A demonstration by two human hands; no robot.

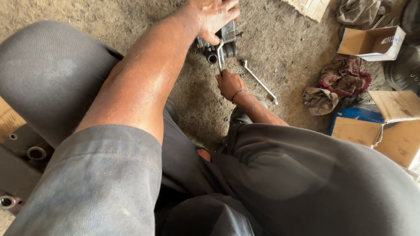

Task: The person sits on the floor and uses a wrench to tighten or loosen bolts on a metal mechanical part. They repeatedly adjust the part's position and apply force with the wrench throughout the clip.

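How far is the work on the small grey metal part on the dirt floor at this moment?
In hand: the left hand presses the small grey metal part onto the dirt floor, and the right hand grips a thin silver wrench set on it. Done: nothing can be told; a second long silver wrench lies beside, unused. What is left is not visible, because the part's fasteners are hidden.

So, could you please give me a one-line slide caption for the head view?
Left hand steadies a grey metal part on the dirt floor while the right hand works a wrench on it.
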